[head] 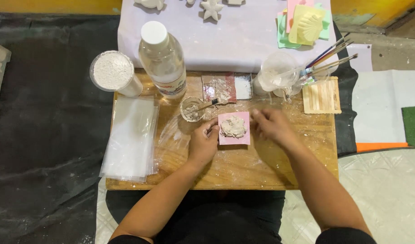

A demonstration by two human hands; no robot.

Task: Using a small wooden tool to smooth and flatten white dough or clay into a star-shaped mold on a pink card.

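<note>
Sitting on the wooden desk (243, 169): plastic sheet stack (130, 138) at 9 o'clock, clear bottle (163, 58) and powder cup (113, 72) at 11, brush jar (280, 74) at 1, all clear of the centre. L hand (204, 143) pinches the pink mould (234, 128) by its left edge, prob. to steady it. R hand (271, 124) has curled fingers at the right edge; grip unclear. White paste fills the mould.

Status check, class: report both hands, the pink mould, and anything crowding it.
Left hand and right hand grip opposite edges of square pink mould filled with white plaster. Small clear glass cup close by upper left.
</note>
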